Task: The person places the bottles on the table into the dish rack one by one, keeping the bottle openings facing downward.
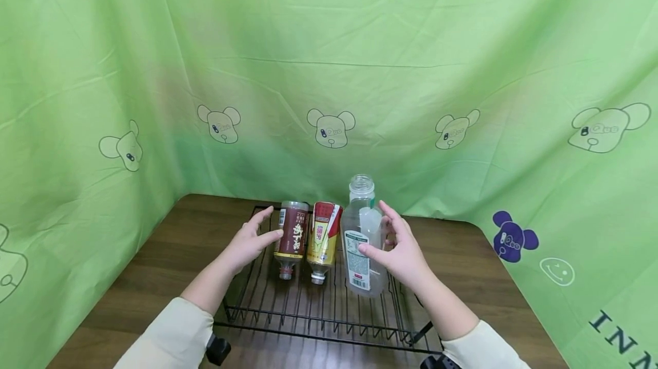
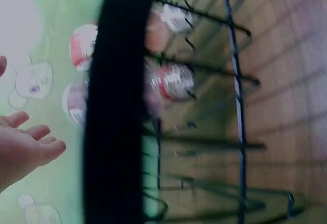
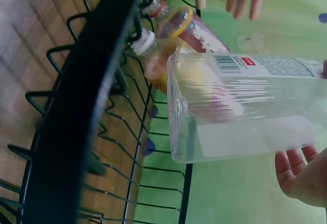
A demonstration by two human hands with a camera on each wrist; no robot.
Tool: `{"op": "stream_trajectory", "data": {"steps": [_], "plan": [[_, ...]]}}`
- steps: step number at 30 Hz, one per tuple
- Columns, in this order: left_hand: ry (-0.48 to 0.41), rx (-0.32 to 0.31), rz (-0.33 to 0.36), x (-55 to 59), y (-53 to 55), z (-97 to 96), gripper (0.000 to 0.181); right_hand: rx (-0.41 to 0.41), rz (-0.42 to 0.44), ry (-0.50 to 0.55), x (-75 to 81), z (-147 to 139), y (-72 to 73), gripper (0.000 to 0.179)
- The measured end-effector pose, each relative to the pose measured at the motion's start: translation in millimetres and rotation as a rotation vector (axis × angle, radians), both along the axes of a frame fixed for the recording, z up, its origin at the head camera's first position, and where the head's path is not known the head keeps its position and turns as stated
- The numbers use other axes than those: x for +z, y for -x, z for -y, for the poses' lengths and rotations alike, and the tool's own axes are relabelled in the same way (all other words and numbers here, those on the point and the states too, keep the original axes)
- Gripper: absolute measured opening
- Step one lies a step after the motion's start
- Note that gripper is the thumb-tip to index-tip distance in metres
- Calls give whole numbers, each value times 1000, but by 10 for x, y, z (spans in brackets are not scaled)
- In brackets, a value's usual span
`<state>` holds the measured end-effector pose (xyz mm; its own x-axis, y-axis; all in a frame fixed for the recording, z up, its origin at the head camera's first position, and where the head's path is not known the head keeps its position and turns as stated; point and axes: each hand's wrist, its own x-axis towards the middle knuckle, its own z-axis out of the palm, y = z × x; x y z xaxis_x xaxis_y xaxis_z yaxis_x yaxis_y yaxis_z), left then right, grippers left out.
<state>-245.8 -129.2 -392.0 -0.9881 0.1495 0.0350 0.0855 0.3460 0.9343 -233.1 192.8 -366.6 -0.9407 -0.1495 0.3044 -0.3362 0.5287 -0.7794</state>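
My right hand (image 1: 398,249) holds a large clear plastic bottle (image 1: 371,277), thumb over its white label and fingers on the far side. The bottle's uncapped neck points up; its base hangs above the wire in the right wrist view. My left hand (image 1: 249,246) is spread beside a maroon-labelled drink bottle (image 1: 293,232). In the left wrist view, the left hand's fingers (image 2: 38,145) hold nothing. A red-and-yellow drink bottle (image 1: 324,235) sits right of the maroon one. Both drink bottles have their necks toward the front of a black wire rack (image 1: 303,319).
The rack stands on a brown wooden table (image 1: 169,260). A green cloth (image 1: 329,43) with bear faces hangs behind and at both sides. Dark blurred bars cross both wrist views, hiding parts of the rack.
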Motion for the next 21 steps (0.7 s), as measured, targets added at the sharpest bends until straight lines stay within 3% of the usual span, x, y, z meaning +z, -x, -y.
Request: {"op": "stream_trajectory", "data": {"steps": [4, 13, 21], "plan": [[-9, -43, -16, 56, -6, -140, 72, 21, -23, -48, -40, 69, -31, 92], [-125, -219, 3, 138, -49, -359, 74, 113, -84, -231, -64, 195, -121, 95], [-202, -272, -8, 235, -96, -463, 75, 160, -124, -336, -66, 246, -135, 93]]}}
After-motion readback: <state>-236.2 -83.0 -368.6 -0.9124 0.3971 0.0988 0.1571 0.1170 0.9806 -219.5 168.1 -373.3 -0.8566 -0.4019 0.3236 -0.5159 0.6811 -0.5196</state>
